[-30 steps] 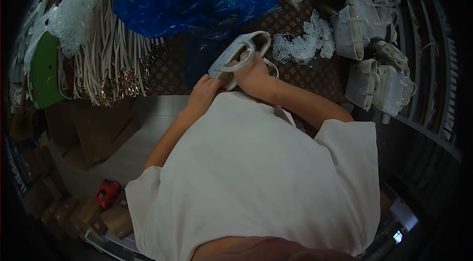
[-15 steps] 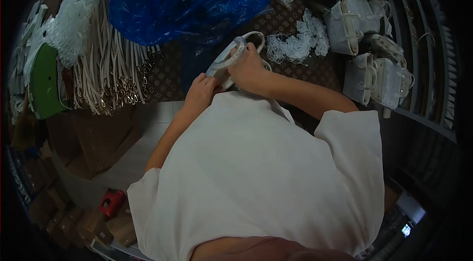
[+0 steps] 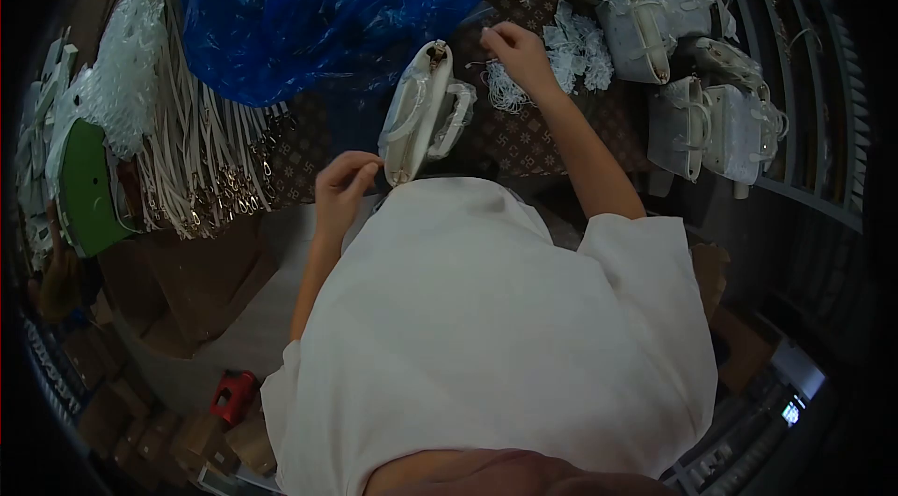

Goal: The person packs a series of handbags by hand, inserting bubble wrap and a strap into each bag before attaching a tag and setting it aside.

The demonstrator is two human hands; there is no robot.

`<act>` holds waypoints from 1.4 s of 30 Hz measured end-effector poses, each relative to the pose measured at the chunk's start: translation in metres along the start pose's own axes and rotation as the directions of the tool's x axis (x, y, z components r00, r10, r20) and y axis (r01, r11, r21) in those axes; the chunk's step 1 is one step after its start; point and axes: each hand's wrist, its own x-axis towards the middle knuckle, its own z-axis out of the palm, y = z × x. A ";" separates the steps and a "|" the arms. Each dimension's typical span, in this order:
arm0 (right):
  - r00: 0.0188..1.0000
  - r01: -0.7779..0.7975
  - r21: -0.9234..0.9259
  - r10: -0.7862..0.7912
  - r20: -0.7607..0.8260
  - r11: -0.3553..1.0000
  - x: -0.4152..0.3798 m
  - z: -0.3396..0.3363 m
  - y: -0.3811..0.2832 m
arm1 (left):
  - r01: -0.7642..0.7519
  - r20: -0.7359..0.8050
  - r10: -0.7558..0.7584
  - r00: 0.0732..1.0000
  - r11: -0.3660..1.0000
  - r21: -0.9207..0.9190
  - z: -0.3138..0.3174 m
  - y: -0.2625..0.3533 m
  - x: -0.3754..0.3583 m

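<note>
A white handbag [image 3: 406, 126] stands on the patterned table edge in front of me, its zipped top facing up and its clear-wrapped handles to either side. Beside its near end is my left hand [image 3: 342, 189], thumb and forefinger drawn together close to the bag's corner; whatever they pinch is too small to make out. My right hand [image 3: 520, 54] is off the bag, over the table near a bundle of white strings [image 3: 508, 89] and a pile of white tags [image 3: 578, 47]. Its fingers are bent together, and I cannot make out anything between them.
Blue plastic sheeting [image 3: 327, 9] covers the back of the table. Many white straps with gold clasps [image 3: 210, 168] hang at the left, beside a green board [image 3: 89, 187]. Wrapped white handbags [image 3: 641, 28] crowd the right side, next to a metal rack [image 3: 804, 75].
Both hands have come off the handbag's top. The right moved right toward the strings, the left slightly left and nearer to me. The bag now stands more upright in view.
</note>
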 end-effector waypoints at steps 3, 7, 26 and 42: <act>0.989 -0.133 -0.143 0.123 -0.076 0.981 -0.022 -0.010 0.050 | -0.171 -0.142 0.208 0.968 0.957 0.237 0.021 0.005 0.016; 0.995 -0.020 -0.414 -0.023 -0.097 0.910 -0.020 0.006 0.074 | 0.031 -0.157 0.015 0.988 0.957 0.289 0.050 -0.006 0.032; 0.859 -0.173 0.639 0.432 -0.274 0.750 -0.066 -0.066 0.106 | -0.135 -0.373 0.665 0.647 0.581 0.802 0.044 0.075 0.026; 0.363 -0.393 0.573 0.694 -0.622 0.719 -0.185 -0.130 0.196 | -0.861 0.831 0.253 0.495 0.272 0.430 0.264 -0.056 0.169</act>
